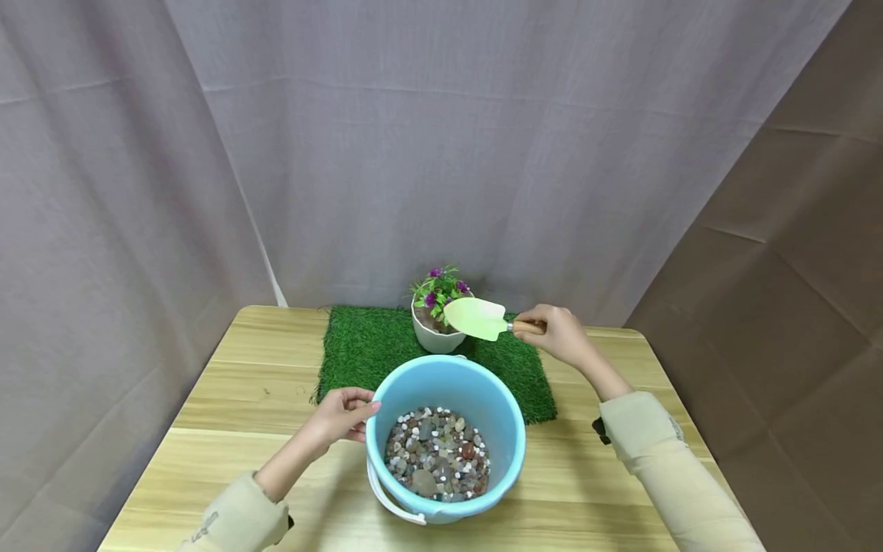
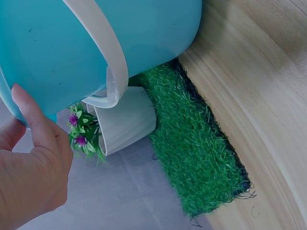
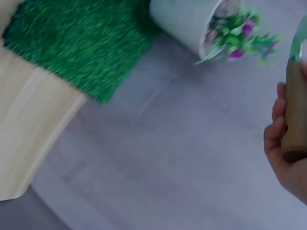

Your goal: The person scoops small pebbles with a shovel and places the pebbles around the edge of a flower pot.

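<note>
Gripping the trowel (image 1: 478, 319) by its wooden handle (image 1: 529, 327) in the right hand (image 1: 557, 334), crosswise beyond the bucket (image 1: 455, 382), with its blade toward the left and the flowerpot (image 1: 436, 337); pinching the bucket's left rim with the left hand (image 1: 339, 417). Seeing pebbles (image 1: 436, 458) in the bucket, purple flowers (image 1: 431, 300) in the flowerpot.

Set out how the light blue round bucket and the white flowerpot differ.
The light blue round bucket looks larger than the white round flowerpot. The bucket holds mixed pebbles, while the flowerpot holds a leafy green plant with purple flowers. The left hand grips the bucket's rim; neither hand touches the flowerpot. Both are open-topped containers.
</note>
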A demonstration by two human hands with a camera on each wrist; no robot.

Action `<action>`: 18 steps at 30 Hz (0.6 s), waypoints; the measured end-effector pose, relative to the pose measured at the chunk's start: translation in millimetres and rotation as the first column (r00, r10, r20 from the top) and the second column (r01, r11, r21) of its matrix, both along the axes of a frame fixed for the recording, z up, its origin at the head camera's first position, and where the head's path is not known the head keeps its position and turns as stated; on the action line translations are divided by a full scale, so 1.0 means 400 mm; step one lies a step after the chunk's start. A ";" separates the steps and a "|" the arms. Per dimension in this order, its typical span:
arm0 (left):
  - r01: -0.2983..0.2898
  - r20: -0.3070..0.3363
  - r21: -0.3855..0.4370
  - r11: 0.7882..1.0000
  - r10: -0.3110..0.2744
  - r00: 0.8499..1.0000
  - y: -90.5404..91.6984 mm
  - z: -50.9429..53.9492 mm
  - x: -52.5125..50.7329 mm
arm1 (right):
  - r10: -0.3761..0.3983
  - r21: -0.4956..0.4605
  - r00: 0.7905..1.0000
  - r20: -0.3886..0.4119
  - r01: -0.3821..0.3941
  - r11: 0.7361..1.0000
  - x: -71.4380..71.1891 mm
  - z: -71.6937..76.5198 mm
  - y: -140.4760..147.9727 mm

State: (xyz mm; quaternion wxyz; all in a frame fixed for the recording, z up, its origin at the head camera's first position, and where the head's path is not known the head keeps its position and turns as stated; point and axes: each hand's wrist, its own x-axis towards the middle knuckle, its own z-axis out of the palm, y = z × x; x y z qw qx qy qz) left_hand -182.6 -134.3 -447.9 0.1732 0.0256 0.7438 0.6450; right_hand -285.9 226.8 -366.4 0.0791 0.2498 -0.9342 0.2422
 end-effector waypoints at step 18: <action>0.012 0.005 0.007 1.000 -0.012 1.000 -0.003 0.000 0.000 | 0.438 0.460 0.897 -0.050 -0.369 0.808 0.161 -0.028 -0.156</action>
